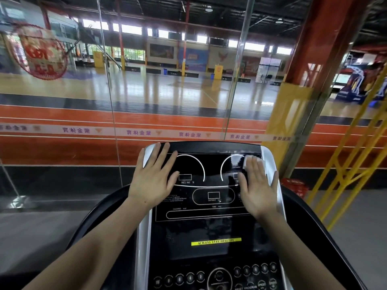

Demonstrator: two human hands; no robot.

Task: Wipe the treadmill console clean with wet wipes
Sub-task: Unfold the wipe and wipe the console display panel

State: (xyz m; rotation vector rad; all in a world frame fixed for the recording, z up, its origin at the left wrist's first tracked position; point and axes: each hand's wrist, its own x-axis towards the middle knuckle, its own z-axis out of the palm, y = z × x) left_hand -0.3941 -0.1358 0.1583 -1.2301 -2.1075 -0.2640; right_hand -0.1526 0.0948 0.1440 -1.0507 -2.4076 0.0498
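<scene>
The black treadmill console (209,216) with white markings and silver side trim fills the lower middle of the head view. My left hand (154,178) lies flat with fingers spread on the console's upper left corner, holding nothing. My right hand (256,188) presses flat on the upper right of the display panel, pinning a white wet wipe (249,160) under its fingers; only the wipe's far edge shows beyond the fingertips. A wet streak shines on the panel just left of the wipe.
A glass wall (167,91) stands right behind the console, with a sports hall beyond it. A yellow railing (356,143) and a red column (318,49) stand to the right. A red basket (295,185) sits low beside the console's right edge. Round buttons (209,277) line the console's near end.
</scene>
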